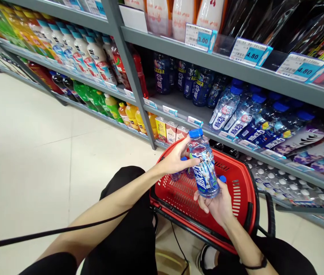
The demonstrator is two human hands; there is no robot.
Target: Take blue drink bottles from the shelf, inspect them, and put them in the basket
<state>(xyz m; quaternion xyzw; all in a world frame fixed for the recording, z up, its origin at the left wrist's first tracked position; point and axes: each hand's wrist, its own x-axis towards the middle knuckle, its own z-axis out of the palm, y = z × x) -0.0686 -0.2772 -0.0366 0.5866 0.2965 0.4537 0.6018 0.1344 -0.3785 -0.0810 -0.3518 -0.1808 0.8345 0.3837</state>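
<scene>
A clear bottle with a blue cap and a blue printed label (206, 172) is held tilted above a red shopping basket (167, 193). My left hand (179, 158) grips its upper part, with the thumb across the label. Under the bottle's base, my right hand (215, 200) supports it with curled fingers. Inside the basket, partly hidden behind the hands and the held bottle, lie a few blue-capped bottles (176, 175).
Grey shelves (179, 101) of drinks run along the far side, with similar blue-capped bottles (226, 105) on the middle shelf. A black basket handle (271, 215) sticks out at the right. A black cord (50, 232) crosses my left forearm.
</scene>
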